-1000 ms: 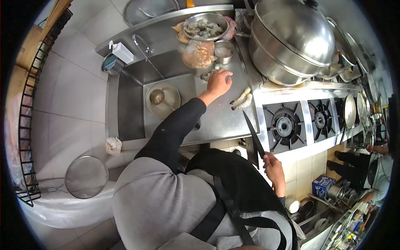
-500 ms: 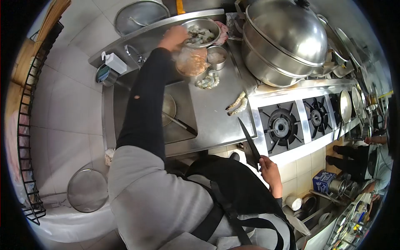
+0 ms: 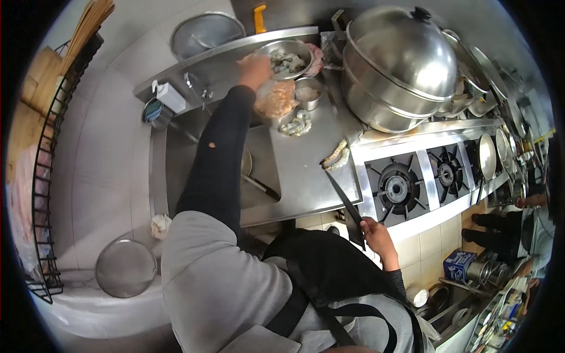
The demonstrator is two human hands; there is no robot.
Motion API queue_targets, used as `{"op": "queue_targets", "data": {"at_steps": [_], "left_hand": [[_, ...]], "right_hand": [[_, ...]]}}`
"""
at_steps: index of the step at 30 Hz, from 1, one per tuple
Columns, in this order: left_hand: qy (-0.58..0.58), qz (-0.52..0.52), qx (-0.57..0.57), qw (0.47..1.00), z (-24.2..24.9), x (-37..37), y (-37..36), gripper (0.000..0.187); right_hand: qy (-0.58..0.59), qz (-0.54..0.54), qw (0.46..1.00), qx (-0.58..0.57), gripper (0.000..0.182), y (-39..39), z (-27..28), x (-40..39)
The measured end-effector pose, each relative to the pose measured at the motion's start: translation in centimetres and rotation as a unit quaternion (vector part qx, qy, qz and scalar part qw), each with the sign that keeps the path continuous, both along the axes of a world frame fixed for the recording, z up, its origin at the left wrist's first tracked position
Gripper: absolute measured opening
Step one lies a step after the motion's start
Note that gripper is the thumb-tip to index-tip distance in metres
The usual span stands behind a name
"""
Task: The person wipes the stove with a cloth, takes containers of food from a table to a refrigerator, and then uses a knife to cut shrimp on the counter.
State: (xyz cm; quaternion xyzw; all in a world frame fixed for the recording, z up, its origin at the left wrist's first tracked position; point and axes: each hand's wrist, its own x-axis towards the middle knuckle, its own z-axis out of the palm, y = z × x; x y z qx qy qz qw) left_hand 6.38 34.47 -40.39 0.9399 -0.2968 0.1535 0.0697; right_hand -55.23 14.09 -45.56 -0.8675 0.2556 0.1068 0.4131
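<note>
My left hand [image 3: 255, 70], smeared by motion, is at the near-left rim of a steel bowl [image 3: 282, 46] of grey raw shrimp [image 3: 287, 62]. Its fingers cannot be made out. Below it sits a container heaped with an orange-pink food [image 3: 276, 99], beside a small steel bowl [image 3: 316, 89] of pale contents. A small pile of shrimp [image 3: 297, 125] lies on the steel counter. Closer to me are two shrimp [image 3: 338, 155] side by side. My right hand [image 3: 378, 238] is closed on the handle of a dark-bladed knife [image 3: 344, 197], its tip close to these two shrimp.
A large domed steamer pot [image 3: 400, 70] stands at the back right. Gas burners [image 3: 396, 189] adjoin the counter on the right. A sink [image 3: 268, 162] holding a long-handled pan lies under my left arm. Another person [image 3: 529, 235] stands at the far right.
My left hand has moved slightly toward me and right along the bowl's edge. The knife tip has come nearer the two shrimp. The whole view has shifted slightly.
</note>
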Motion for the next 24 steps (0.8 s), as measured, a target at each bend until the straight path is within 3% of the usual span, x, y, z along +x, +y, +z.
{"op": "queue_targets", "data": {"at_steps": [1, 2, 5, 8, 9, 10, 11, 13, 15, 18, 20, 22, 24], "left_hand": [[-0.113, 0.025, 0.025, 0.993, -0.9, 1.2, -0.7, 0.012], [-0.116, 0.019, 0.02, 0.993, -0.2, 1.8, -1.1, 0.012], [-0.002, -0.001, -0.034, 0.999, 2.7, 2.9, -1.2, 0.011], [0.15, -0.081, -0.204, 0.964, 5.6, 6.9, 0.3, 0.011], [0.248, -0.132, -0.286, 0.916, 7.0, 5.9, 0.7, 0.015], [0.341, -0.185, -0.287, 0.876, 9.9, 3.2, 1.2, 0.018], [0.375, -0.169, -0.299, 0.861, 11.4, 0.2, 1.4, 0.022], [0.422, -0.15, -0.305, 0.84, 11.3, -5.7, 1.4, 0.026], [0.378, -0.175, -0.261, 0.871, 9.1, -11.2, 1.7, 0.029], [0.253, -0.159, -0.25, 0.921, 0.8, -19.9, 1.7, 0.024], [0.205, -0.244, -0.306, 0.897, -6.2, -24.6, 2.3, 0.016], [0.222, -0.228, -0.293, 0.902, -12.4, -28.3, 3.8, 0.014], [0.185, -0.246, -0.24, 0.921, -15.4, -30.3, 5.9, 0.014]], "right_hand": [[-0.007, -0.001, 1.0, -0.011, 0.031, 0.5, 0.9, 0.2], [0.011, -0.005, 1.0, -0.01, 0.032, 0.7, 1.2, 0.4], [-0.003, -0.013, 1.0, -0.001, 0.032, 0.9, 1.0, -0.3], [0.001, -0.046, 0.998, 0.053, 0.032, 0.8, 0.5, -1.0], [0.026, -0.057, 0.994, 0.09, 0.035, 0.7, 0.5, -1.1], [0.052, -0.069, 0.988, 0.127, 0.037, 0.4, 0.5, -1.1], [0.051, -0.055, 0.987, 0.144, 0.041, 0.1, 0.1, -1.2], [0.056, -0.056, 0.979, 0.186, 0.029, -0.4, -0.3, -0.7], [0.033, -0.044, 0.973, 0.223, 0.023, -1.5, -4.1, -0.6], [0.04, -0.032, 0.979, 0.199, 0.026, -2.6, -7.7, -0.4], [0.053, -0.089, 0.964, 0.246, 0.025, -2.0, -5.9, 0.1], [0.049, -0.069, 0.97, 0.23, 0.025, -1.8, -5.4, 0.2], [0.058, -0.052, 0.968, 0.239, 0.025, -2.0, -5.8, -0.1]]}}
